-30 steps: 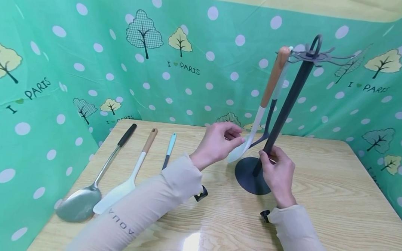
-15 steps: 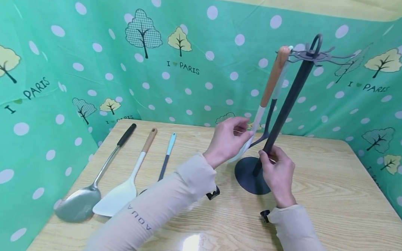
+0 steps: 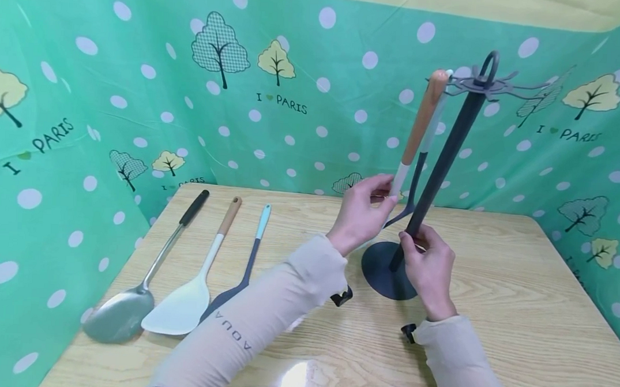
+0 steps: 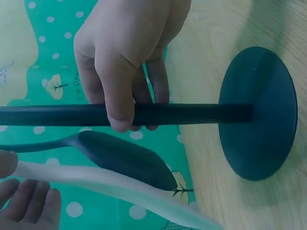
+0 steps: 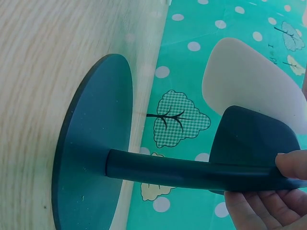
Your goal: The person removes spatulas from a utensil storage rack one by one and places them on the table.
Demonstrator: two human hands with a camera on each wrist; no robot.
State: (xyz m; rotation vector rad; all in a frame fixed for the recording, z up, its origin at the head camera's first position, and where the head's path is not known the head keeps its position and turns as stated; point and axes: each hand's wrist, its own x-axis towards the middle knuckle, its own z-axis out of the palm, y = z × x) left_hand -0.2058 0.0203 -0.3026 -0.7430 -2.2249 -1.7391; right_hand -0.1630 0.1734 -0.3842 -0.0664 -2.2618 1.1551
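Note:
A black utensil stand point(image 3: 451, 153) rises from a round base point(image 3: 381, 271) and has a ring of hooks on top. My right hand point(image 3: 431, 271) grips its pole low down, thumb and fingers around it. From the hooks hangs a white spatula point(image 4: 120, 184) with a brown handle point(image 3: 422, 120). My left hand point(image 3: 363, 210) holds this spatula by its white neck, with the thumb in front and fingers behind. A dark spatula point(image 5: 254, 136) with a pale handle hangs behind, close to the white one. In the head view, my left hand partly hides the white blade.
On the left of the wooden table point(image 3: 516, 341) lie a steel wok turner point(image 3: 120, 315) with a black handle, a white turner point(image 3: 183, 303) with a brown handle, and a dark utensil point(image 3: 249, 266) with a light blue handle, partly behind my left sleeve. A polka-dot cloth point(image 3: 313, 130) hangs behind.
My left hand has moved right and slightly up, from beside the hanging white spatula's blade to its neck, and now holds it. The right hand stays on the pole.

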